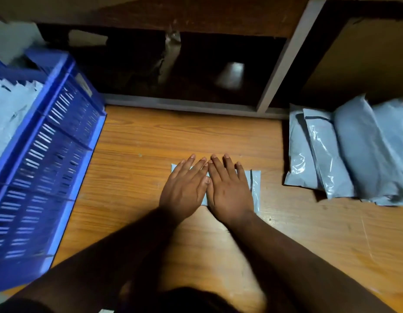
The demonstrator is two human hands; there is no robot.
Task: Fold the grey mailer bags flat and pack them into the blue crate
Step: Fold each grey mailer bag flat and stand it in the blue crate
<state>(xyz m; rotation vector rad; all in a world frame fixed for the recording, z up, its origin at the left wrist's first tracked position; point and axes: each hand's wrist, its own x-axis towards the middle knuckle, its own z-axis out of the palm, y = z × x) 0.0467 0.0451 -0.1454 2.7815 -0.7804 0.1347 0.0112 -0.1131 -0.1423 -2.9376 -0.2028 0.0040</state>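
A folded grey mailer bag [255, 188] lies flat on the wooden table [150, 141] in the middle of the view. My left hand [184, 188] and my right hand [229, 188] press down on it side by side, fingers straight and pointing away from me, covering most of it. The blue crate [51, 154] stands at the left, with grey mailer bags [8, 109] inside it. A pile of unfolded grey mailer bags [354, 150] lies at the right.
A dark open shelf compartment [196, 68] runs behind the table, with a grey upright post [284, 64] at its right. A brown cardboard surface [365, 59] stands behind the pile at the right.
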